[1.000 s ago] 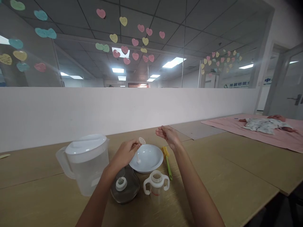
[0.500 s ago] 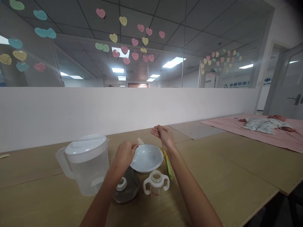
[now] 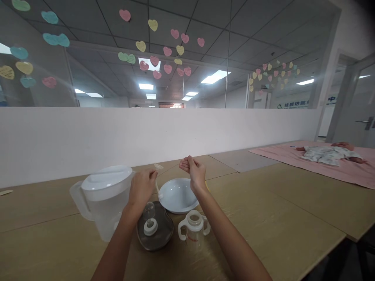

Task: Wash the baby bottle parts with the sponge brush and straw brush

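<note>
My left hand (image 3: 143, 186) is closed in a pinch on a clear straw piece, whose pale top (image 3: 158, 166) sticks up beyond my fingertips. Its thin tube hangs down to a small weight at the left rim of a white bowl (image 3: 178, 195). Over the bowl's back right side is my right hand (image 3: 195, 171), fingers loosely curved and thumb raised, with nothing visible in it. Nearer me stands a clear bottle with two white handles (image 3: 194, 230). A grey tray (image 3: 158, 240) bears a white ring (image 3: 150, 227) and a clear dome cap (image 3: 149, 210).
A lidded clear pitcher (image 3: 107, 203) stands at the left, partly behind my left forearm. A yellow object shows beside my right wrist. At the far right, a baby-like figure (image 3: 325, 155) lies on a pink cloth (image 3: 351, 173). A white wall (image 3: 146, 136) runs behind the table.
My left hand has moved left with the straw piece, whose hanging tube now shows. My right hand has shifted slightly left, over the bowl. The dome cap on the tray has come into view.
</note>
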`<state>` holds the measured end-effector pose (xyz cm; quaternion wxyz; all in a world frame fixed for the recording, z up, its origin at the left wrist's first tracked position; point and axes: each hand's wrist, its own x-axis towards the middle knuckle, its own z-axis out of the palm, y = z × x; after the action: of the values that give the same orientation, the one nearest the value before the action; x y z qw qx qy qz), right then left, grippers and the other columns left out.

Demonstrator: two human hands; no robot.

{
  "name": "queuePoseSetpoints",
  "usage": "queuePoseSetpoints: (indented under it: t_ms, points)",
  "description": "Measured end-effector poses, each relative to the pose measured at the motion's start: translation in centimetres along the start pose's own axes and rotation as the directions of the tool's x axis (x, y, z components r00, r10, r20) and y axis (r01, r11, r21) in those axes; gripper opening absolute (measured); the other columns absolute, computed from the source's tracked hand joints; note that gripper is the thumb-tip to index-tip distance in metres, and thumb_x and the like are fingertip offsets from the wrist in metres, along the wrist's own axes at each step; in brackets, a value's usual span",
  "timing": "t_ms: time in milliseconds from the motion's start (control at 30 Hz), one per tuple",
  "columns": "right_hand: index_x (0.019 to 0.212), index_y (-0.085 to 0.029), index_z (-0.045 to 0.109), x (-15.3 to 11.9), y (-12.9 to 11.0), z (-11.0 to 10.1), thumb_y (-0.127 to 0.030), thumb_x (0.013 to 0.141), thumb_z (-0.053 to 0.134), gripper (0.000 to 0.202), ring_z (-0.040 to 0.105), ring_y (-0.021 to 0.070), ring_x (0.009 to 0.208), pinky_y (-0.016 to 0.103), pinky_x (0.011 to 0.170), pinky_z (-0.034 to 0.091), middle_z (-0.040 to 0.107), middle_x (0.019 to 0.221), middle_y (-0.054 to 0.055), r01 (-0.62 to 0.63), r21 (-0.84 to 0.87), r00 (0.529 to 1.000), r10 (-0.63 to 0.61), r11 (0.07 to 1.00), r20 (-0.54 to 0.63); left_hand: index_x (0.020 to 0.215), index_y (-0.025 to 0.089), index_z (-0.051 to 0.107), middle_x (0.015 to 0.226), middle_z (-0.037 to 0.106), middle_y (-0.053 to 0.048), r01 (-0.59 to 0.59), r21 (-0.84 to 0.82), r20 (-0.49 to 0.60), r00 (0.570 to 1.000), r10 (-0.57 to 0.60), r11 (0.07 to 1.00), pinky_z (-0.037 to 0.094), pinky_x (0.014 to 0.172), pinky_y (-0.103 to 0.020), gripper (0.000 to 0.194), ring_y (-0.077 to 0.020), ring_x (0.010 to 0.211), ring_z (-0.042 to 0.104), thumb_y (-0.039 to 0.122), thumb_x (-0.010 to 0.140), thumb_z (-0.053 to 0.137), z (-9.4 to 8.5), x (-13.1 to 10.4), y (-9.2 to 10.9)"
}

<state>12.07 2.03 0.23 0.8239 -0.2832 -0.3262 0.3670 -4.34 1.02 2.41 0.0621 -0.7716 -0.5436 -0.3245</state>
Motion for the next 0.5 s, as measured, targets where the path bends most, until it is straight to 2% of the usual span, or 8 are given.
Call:
queuePoseSetpoints:
  t_ms: [100,200,300,433,500]
  points:
    - [0.069,-0.009,0.059,1.2,-1.3,-1.3,-0.029,0.078,0.058,0.022,0.063,0.0134,0.055,0.028,0.062,0.057,0.063,0.06,0.006,-0.036,-0.151,0.997,0.046,0.988,0.065,0.096,0.018,0.066,0.093,0.068,-0.005,0.0,-0.12,-0.094,0.996,-0.012,0.993,0.041,0.072,-0.027,0.034,-0.0209,0.085,0.061,0.033,0.084,0.038,-0.8,-0.1,0.0]
    - [0.071,-0.009,0.059,2.8,-1.4,-3.3,-0.022,0.081,0.052,0.018,0.062,0.012,0.053,0.027,0.061,0.057,0.064,0.062,0.006,-0.073,-0.315,0.995,0.092,0.946,0.044,0.096,0.018,0.065,0.095,0.068,-0.004,-0.017,-0.202,-0.116,0.993,-0.007,0.979,0.042,0.075,-0.027,0.035,-0.0204,0.087,0.061,0.035,0.083,0.038,-1.2,-0.2,0.2]
    - [0.07,-0.01,0.058,4.1,0.0,-5.3,-0.016,0.079,0.051,0.013,0.061,0.011,0.052,0.025,0.062,0.056,0.063,0.062,0.005,-0.158,-0.45,0.984,0.179,0.879,0.005,0.093,0.02,0.066,0.092,0.069,-0.002,-0.033,-0.242,-0.081,0.997,0.014,0.97,0.043,0.072,-0.027,0.034,-0.0199,0.084,0.061,0.036,0.082,0.039,-1.3,-0.3,0.4]
    - [0.075,-0.009,0.059,4.8,2.6,-7.4,-0.011,0.074,0.055,0.004,0.061,0.0116,0.052,0.023,0.059,0.055,0.061,0.06,0.005,-0.244,-0.502,0.962,0.272,0.83,-0.017,0.091,0.019,0.067,0.091,0.069,-0.003,-0.047,-0.244,0.034,0.998,0.057,0.969,0.044,0.073,-0.028,0.033,-0.0202,0.084,0.061,0.036,0.08,0.041,-1.0,-0.4,0.8]
    - [0.091,-0.007,0.058,4.9,3.4,-8.2,-0.009,0.073,0.056,0.019,0.062,0.012,0.056,0.022,0.059,0.055,0.063,0.067,0.005,-0.276,-0.523,0.948,0.318,0.807,-0.01,0.091,0.019,0.067,0.092,0.069,-0.004,-0.047,-0.24,0.08,0.995,0.068,0.97,0.044,0.074,-0.028,0.033,-0.0204,0.086,0.061,0.035,0.08,0.041,-0.9,-0.5,1.1]
